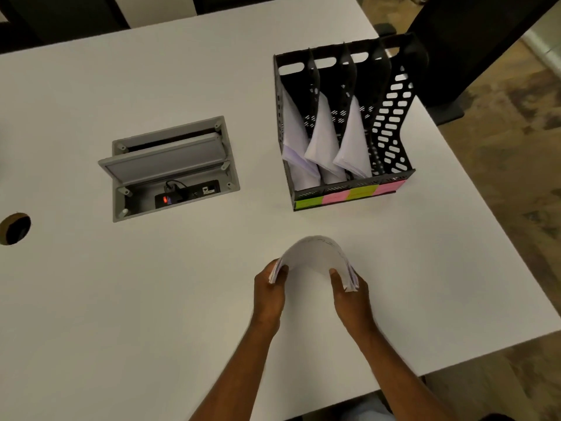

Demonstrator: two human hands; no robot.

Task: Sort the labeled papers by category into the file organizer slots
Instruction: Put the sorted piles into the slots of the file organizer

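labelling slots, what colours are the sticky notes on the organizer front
Green, pink, green, pink from left to right, on the sticky notes in the head view.

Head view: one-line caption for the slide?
Both hands bow a paper stack before the organizer, three of four slots filled.

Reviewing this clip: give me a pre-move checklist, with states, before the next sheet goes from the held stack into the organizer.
1. Both hands hold the paper stack: left hand, right hand: ok.
2. Stack flat: not ok, bowed upward.
3. Top sheet's label readable: cannot tell, blurred.
4. File organizer upright on the table: ok.
5. Sticky labels readable: cannot tell.
6. Rightmost slot holds papers: cannot tell; the other three do.
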